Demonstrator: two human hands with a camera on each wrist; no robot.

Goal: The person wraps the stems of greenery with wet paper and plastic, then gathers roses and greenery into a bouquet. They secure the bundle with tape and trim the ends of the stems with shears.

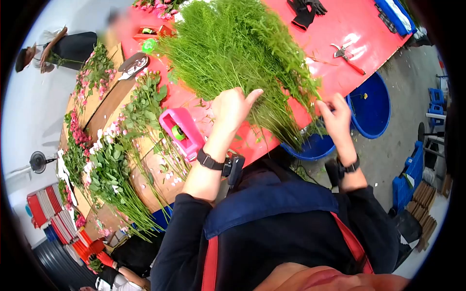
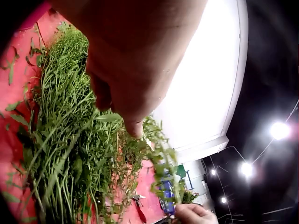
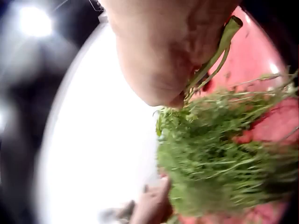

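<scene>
A big pile of feathery green foliage point(image 1: 233, 53) lies across the red table, its cut stems toward the person. My right hand point(image 1: 337, 116) pinches a leafy green stem point(image 3: 229, 35) near its thick cut end, at the right edge of the pile. In the left wrist view the same stem's leaves run from that right hand point(image 2: 194, 214) up beside my left hand point(image 2: 135, 79). My left hand point(image 1: 232, 110) is over the pile's near left side, thumb stretched out to the right, other fingers bent and mostly hidden. I cannot tell whether it holds a sprig.
Red-handled pruning shears point(image 1: 347, 58) and black gloves point(image 1: 306, 14) lie on the red table point(image 1: 323, 77). A pink tape dispenser point(image 1: 182, 133) sits left. Blue tubs point(image 1: 371, 109) stand by the near edge. Bunches of roses point(image 1: 109, 167) cover the left table; other people are beyond.
</scene>
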